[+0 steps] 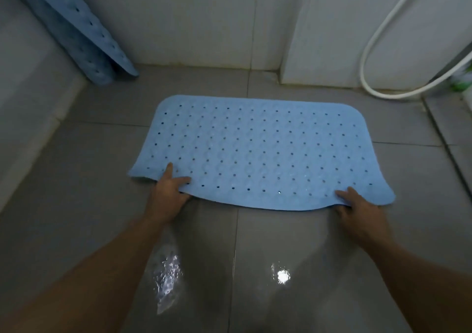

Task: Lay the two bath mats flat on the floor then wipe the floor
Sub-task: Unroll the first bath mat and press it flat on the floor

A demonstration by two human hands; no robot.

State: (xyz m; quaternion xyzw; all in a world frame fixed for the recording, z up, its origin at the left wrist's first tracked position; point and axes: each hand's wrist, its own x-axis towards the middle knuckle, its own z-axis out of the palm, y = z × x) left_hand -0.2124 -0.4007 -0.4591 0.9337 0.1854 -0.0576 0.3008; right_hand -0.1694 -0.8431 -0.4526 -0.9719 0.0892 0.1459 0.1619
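Head view. A light-blue perforated bath mat (260, 151) lies spread on the grey tiled floor (76, 179) in the middle of the scene, its far edge near the wall. Its near edge is raised off the tiles and sags between the two hands. The left hand (168, 194) pinches the near-left part of that edge, thumb and forefinger on top and the remaining fingers curled beneath. The right hand (357, 210) grips the near-right part in the same manner. A second blue mat (74, 26) leans upright in the far-left corner, apart from the first. A white shower hose (378, 39) loops down the far-right wall. The near floor shows wet glare.

Step in hand, as judged: laying the first mat flat. The next move calls for lowering the near edge to the tiles, letting go and smoothing it, then reaching far left for the leaning mat. Wiping has not begun.
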